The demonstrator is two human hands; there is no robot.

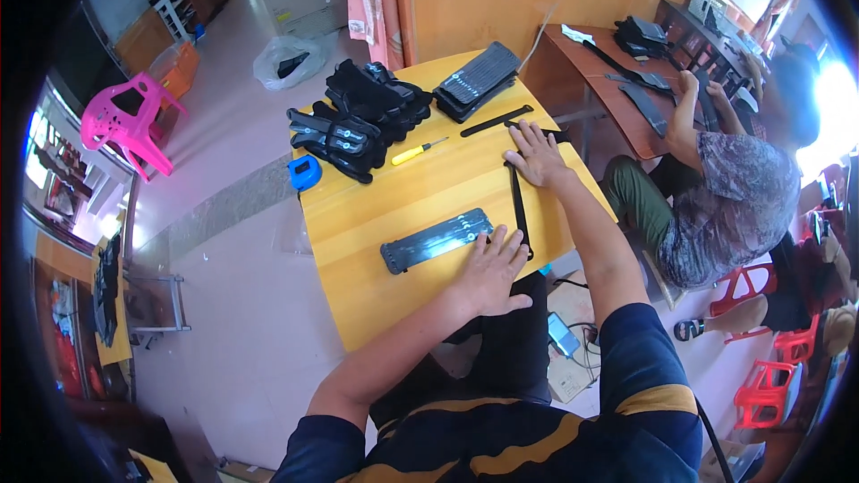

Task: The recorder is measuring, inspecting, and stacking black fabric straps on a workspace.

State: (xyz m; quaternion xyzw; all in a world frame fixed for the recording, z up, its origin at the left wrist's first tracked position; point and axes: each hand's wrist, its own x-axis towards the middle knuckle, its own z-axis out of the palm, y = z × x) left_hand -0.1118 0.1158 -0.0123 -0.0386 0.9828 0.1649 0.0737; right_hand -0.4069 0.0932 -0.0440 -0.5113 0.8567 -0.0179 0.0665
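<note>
Left hand (490, 270): lay flat, fingers spread wide, gripping nothing, touching the black plate (437, 240).
Right hand (537, 154): open palm pressed down on the black strip (518, 204).
Table (376, 215): yellow, both pieces on it.
Beyond: yellow screwdriver (417, 152), black parts pile (358, 119), blue tape measure (304, 172).
</note>
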